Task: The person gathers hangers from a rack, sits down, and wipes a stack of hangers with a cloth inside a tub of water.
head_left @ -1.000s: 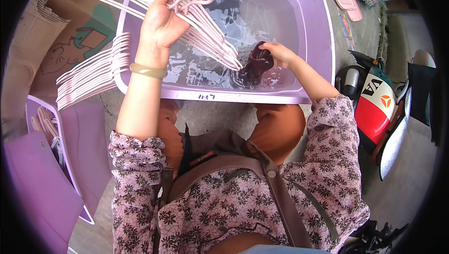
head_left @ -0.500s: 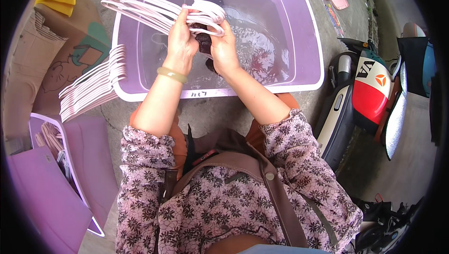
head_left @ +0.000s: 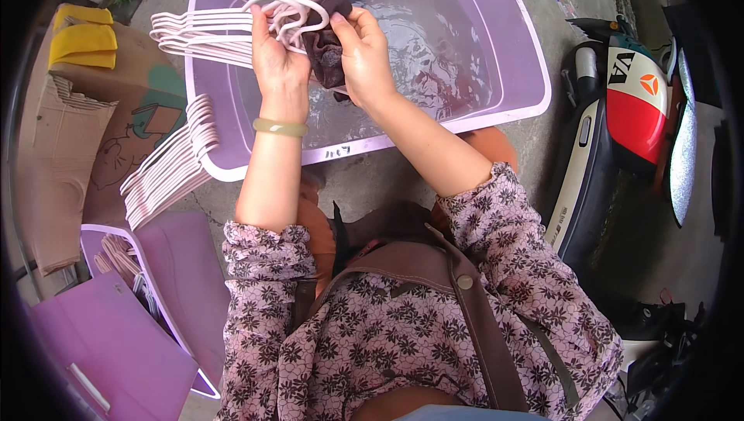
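Observation:
My left hand (head_left: 279, 68) is closed around a bundle of pale pink clothes hangers (head_left: 205, 32), their hooked ends bunched above the fingers and their arms pointing left. In my right hand (head_left: 364, 56), a dark brown wet-looking cloth (head_left: 325, 53) is pinched between thumb and fingers. The cloth lies against the near hanger and hangs below the hooks. Both hands are over a large purple tub (head_left: 504, 33) of cloudy water.
A second bundle of pink hangers (head_left: 167, 169) leans on the tub's left rim. Further left stand a cardboard box (head_left: 124, 95) with yellow cloth (head_left: 81, 45) on it and a purple bin (head_left: 182, 281) holding more hangers. A scooter (head_left: 628, 111) is parked at the right.
The hangers have turned more level and shifted left. The dark cloth, bunched below the hangers before, is now raised and spread beside them in my right hand. The whole view has tilted slightly.

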Available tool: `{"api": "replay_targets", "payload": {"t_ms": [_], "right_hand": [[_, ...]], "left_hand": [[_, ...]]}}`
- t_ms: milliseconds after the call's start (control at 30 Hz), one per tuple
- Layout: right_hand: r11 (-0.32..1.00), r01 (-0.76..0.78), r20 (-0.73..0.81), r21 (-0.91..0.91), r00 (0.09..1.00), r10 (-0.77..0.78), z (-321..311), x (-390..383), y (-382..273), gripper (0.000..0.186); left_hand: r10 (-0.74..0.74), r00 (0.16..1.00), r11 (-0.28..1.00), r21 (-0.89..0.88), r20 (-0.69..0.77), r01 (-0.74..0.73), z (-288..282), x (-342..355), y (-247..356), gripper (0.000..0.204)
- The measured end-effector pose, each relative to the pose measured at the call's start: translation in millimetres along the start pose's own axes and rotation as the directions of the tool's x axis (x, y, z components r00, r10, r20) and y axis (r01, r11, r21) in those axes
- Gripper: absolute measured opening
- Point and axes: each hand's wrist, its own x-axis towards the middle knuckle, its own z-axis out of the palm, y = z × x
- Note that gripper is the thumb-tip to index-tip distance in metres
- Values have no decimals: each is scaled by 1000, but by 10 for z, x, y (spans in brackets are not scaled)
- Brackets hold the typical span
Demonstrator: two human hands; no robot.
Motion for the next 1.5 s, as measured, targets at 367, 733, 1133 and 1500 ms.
{"api": "replay_targets", "payload": {"t_ms": [367,733,1133,1500], "right_hand": [[807,307,359,-504,925,-127,-221,-108,-325,32],[610,-103,466,-786,550,693,-478,176,-497,47],[515,42,415,-856,649,638,-908,-66,-539,46],[627,32,422,-778,766,485,-478,12,-618,38]], "left_hand": [[-44,981,989,-129,187,69,75,-127,21,34],[-176,952,887,-378,252,264,10,14,273,29],[-230,973,906,-359,25,223,-65,114,324,27],[-281,954,949,177,101,261,186,-118,-177,39]]}}
